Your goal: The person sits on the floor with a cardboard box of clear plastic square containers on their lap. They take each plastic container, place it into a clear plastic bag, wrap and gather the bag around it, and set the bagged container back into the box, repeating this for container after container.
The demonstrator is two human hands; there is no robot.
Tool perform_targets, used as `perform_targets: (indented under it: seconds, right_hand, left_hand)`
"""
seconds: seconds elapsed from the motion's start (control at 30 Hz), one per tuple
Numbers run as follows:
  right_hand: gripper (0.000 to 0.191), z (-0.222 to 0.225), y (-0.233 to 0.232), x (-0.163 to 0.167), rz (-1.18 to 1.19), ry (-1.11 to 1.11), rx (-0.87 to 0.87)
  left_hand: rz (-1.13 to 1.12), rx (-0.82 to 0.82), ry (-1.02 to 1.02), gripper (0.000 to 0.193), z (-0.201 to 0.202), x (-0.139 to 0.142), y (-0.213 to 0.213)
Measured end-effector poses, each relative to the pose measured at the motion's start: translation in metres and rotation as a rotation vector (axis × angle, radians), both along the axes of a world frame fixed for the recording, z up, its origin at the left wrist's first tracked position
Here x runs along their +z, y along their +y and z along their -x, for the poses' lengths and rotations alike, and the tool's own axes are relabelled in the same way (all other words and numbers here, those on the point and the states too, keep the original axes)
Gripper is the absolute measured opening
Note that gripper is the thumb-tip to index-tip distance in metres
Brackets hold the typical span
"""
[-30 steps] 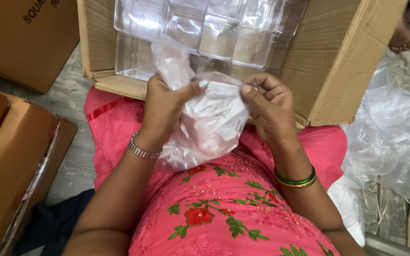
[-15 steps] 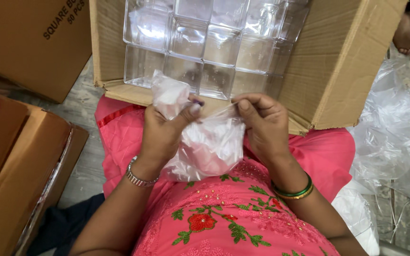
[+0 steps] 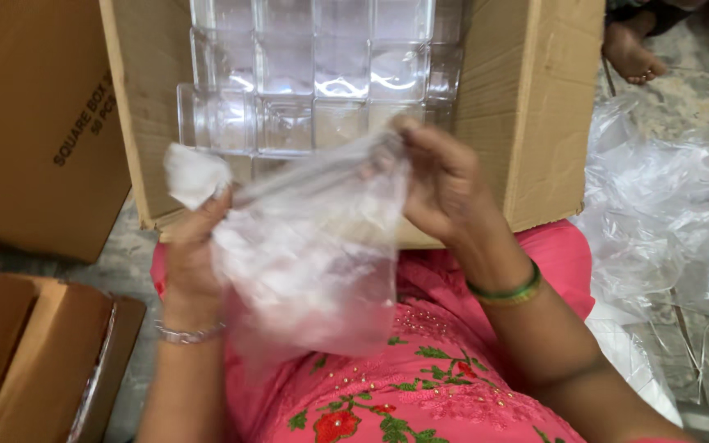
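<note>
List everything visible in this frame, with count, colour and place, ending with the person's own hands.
plastic bag: one, clear, stretched between both hands over the lap
white wad: one, white, at the left fingertips
open carton: one, brown, ahead of the lap
clear boxes: many, transparent, stacked inside the open carton
closed carton: one, brown, upper left
low carton: one, brown, lower left
loose plastic sheeting: a heap, clear, on the floor at right
another person's foot: one, top right
left hand: grips the bag's left edge, silver bangle
right hand: pinches the bag's top edge, green bangle
</note>
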State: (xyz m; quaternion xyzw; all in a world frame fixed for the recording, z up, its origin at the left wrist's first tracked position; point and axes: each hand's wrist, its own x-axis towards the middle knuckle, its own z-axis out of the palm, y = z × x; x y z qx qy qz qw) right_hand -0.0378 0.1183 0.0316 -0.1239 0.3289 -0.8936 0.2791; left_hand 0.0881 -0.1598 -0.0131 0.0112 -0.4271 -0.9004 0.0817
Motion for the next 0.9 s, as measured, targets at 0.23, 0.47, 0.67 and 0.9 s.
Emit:
perform_targets:
  seconds: [0.23,0.47,0.67,0.9]
  right_hand:
    - [0.018,0.083,-0.111,-0.09,-1.036,0.649,-0.343]
    - [0.048,0.1,-0.124,-0.177,-1.315,1.152,-0.336]
    - [0.04,0.099,-0.108,-0.168,-1.022,0.308,0.036]
    - [0.053,0.057,-0.075,-0.096,-0.73,0.21,-0.152]
  left_hand:
    - [1.345,0.529,-0.323,0.023,0.098,-0.015,-0.035]
    - [1.42,0.462,-0.317,0.032,0.1,-0.063,-0.037]
    - [1.323,0.407,-0.198,0.029,0.103,-0.061,-0.032]
    - [0.521,0.224,-0.1,0.026,0.082,-0.038,-0.016]
